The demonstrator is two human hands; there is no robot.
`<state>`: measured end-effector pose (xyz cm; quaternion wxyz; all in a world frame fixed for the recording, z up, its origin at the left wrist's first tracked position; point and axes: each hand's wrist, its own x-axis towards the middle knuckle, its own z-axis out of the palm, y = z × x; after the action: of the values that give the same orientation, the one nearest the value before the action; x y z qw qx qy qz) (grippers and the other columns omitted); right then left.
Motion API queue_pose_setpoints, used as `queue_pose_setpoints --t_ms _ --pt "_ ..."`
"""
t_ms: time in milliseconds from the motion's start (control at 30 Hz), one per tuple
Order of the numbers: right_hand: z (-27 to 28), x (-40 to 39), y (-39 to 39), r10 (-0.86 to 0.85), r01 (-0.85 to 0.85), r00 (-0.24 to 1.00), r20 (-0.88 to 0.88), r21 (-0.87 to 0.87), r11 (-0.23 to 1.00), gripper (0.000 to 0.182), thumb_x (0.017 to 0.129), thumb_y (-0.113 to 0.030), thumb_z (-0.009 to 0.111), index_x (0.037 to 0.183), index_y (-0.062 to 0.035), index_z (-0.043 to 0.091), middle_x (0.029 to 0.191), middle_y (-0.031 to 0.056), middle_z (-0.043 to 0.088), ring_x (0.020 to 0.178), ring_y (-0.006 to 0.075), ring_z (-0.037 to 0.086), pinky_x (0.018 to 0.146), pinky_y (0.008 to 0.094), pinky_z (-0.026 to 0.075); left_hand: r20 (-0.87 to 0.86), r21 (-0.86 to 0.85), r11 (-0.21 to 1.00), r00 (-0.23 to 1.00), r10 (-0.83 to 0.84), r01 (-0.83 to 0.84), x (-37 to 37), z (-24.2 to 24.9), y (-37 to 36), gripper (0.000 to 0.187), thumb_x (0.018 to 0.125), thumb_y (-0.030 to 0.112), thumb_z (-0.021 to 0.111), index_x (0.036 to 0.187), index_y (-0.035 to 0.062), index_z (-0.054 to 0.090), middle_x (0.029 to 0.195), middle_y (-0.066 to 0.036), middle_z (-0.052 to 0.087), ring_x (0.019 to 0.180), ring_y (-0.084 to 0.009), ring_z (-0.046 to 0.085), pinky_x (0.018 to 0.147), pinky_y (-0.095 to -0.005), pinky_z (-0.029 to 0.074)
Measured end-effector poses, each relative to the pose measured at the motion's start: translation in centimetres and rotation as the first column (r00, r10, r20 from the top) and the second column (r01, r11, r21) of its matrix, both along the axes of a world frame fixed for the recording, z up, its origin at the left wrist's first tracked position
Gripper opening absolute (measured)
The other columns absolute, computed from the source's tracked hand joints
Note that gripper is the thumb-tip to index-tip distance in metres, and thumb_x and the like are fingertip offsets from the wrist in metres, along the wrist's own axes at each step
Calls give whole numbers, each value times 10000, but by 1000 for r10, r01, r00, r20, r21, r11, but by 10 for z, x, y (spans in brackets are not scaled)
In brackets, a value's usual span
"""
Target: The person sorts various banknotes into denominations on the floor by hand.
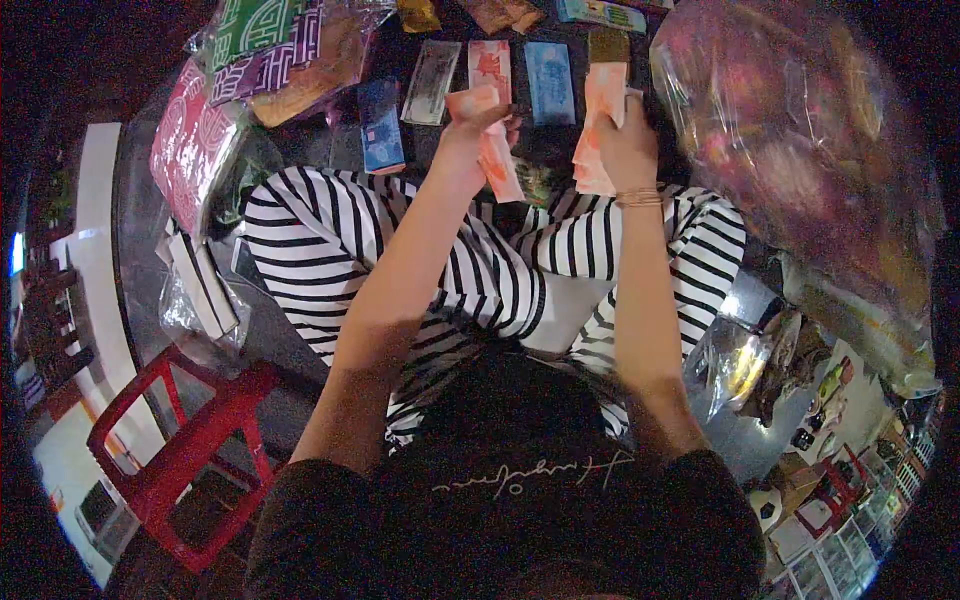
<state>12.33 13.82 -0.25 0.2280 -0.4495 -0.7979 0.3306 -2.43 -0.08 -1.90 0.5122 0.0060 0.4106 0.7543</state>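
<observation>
My left hand (482,128) is closed on a few orange-pink banknotes (502,172), which stick out above and below its fingers. To its right, my right hand (630,148) grips a fanned bundle of similar orange banknotes (594,160). On the dark surface just beyond lie piles of notes: a grey-green pile (432,82), a red pile (489,62) partly behind my left hand, and a blue pile (550,84) between the hands. Another blue pile (381,126) lies farther left. An olive-yellow pile (608,46) shows above the right-hand bundle.
Patterned plastic-wrapped packs (265,50) sit at the upper left. A large clear plastic bag (790,130) of reddish items bulges at the right. A red plastic stool (190,450) stands at the lower left. My crossed legs (330,250) in striped trousers lie beneath my arms.
</observation>
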Motion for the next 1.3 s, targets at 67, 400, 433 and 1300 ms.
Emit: queue_pose_setpoints --t_ms 67,400,433,1300 --pt "-19 -8 2 -30 0 997 67 405 914 339 769 -212 527 1091 -120 471 1035 175 543 908 373 543 754 437 444 5 5 1000 1000 -12 12 1 -1 0 229 760 125 636 953 46 543 831 -65 598 736 -179 598 614 -297 492" --pt "-17 -15 -10 -106 16 915 388 227 974 313 739 -231 552 999 -64 501 909 228 576 833 372 576 714 456 464 29 -13 998 998 -61 62 7 -1 -1 388 730 172 673 1036 16 493 907 -79 588 800 -187 593 672 -309 496" --pt "-21 -14 -8 -107 17 916 387 229 973 313 739 -231 552 999 -64 501 909 228 576 833 372 576 714 456 464 29 4 998 997 -68 68 6 -1 -1 396 728 178 675 1039 15 492 910 -79 589 803 -188 593 677 -310 497" --pt "-7 -17 -10 -94 24 930 355 196 980 380 708 -174 551 1040 -6 473 975 241 552 870 378 562 749 457 454 54 -73 993 995 -88 92 9 2 2 270 764 116 597 987 -4 503 876 -105 597 765 -211 599 677 -318 504"
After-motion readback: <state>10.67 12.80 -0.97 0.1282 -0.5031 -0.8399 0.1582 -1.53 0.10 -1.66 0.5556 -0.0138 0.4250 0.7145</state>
